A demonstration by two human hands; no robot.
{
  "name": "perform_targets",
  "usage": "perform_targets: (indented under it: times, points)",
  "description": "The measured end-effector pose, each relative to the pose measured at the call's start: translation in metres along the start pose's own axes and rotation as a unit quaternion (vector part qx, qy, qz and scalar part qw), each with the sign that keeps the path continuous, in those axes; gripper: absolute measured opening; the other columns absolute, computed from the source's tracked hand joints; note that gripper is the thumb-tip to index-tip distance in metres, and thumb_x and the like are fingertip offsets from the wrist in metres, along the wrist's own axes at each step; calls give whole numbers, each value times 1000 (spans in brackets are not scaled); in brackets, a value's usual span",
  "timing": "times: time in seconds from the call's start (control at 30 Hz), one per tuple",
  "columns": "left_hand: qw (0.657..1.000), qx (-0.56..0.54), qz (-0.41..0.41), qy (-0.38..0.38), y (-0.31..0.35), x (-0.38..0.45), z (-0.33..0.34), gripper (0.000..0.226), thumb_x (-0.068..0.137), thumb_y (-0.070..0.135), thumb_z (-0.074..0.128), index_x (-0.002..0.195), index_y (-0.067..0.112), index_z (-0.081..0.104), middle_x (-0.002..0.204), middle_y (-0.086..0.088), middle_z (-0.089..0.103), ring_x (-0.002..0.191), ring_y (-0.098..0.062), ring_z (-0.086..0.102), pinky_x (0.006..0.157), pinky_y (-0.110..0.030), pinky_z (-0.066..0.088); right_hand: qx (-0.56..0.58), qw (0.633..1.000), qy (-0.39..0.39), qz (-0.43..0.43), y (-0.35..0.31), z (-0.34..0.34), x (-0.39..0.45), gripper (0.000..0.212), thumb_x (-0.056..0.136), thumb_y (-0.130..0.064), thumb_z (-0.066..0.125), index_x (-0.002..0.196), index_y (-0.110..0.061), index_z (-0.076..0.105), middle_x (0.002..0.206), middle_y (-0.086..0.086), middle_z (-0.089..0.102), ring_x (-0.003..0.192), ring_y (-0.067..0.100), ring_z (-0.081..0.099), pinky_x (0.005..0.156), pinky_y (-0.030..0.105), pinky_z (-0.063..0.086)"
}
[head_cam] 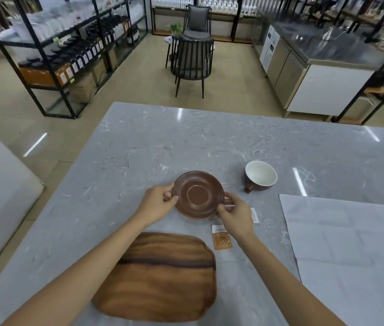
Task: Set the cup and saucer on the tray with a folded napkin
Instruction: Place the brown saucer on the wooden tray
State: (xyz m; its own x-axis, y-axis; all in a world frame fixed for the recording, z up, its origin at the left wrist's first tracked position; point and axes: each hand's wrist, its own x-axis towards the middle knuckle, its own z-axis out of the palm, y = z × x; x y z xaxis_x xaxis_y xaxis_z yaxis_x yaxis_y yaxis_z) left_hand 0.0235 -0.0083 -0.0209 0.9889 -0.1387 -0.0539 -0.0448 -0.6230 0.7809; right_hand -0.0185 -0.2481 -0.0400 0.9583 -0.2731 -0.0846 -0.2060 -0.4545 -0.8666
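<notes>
grip: left hand [160, 203] closed on the left rim of the saucer [198, 195], thumb on top of the rim, fingers curled beneath. right hand [235, 214] closed on the lower right rim of the same saucer, thumb on the upper face, fingers wrapped under the edge. both forearms bare, reaching in from the near edge of the view.

saucer: brown, round, glazed, with a lighter ring marking the centre well. held between both hands over the table [186, 142]; whether its underside touches the surface cannot be told. it sits beyond the far edge of the tray, apart from it.

tray [162, 278]: dark wood, rounded rectangle with a raised lip and a bold dark grain stripe across it. lies flat on the table at the near side, below the hands; the left forearm crosses its left corner. nothing rests on it.

cup [260, 176]: brown outside, white inside, upright, handle turned toward the near left. stands on the table to the right of the saucer, near but not touching.

napkin [355, 250]: large pale sheet, spread flat with fold creases showing, on the table at the right, well apart from the tray.

small items: orange and white sachet [221, 238] flat on the table just beside the tray's far right corner, under the right wrist; a white packet [254, 215] just right of the right hand.

table: grey marbled top, glossy.
</notes>
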Motion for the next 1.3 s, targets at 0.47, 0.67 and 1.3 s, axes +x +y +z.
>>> perform_targets:
  times: [0.47,0.67,1.3]
  points:
    - [999,-1,32,12,-3,-100,-42,51,94,19,69,143,15,56,75,3,72,75,-6,67,82,-18,50,35,999,-4,-12,-22,7,-97,32,86,-11,66,115,-23,73,81,-5,79,71,9,76,74,36,63]
    - [999,-12,48,20,-17,-143,-49,50,93,20,70,142,20,58,72,7,70,69,-1,63,77,-12,49,16,999,-3,-30,-23,17,-143,41,85,-9,63,101,-46,69,64,-18,72,67,0,70,67,17,54]
    - [999,-11,0,37,-47,-204,-26,54,94,18,69,145,9,52,81,-11,69,78,-24,67,84,-36,57,4,999,9,-40,-5,38,-199,46,89,-1,57,112,-39,69,58,-17,65,54,0,61,54,7,46]
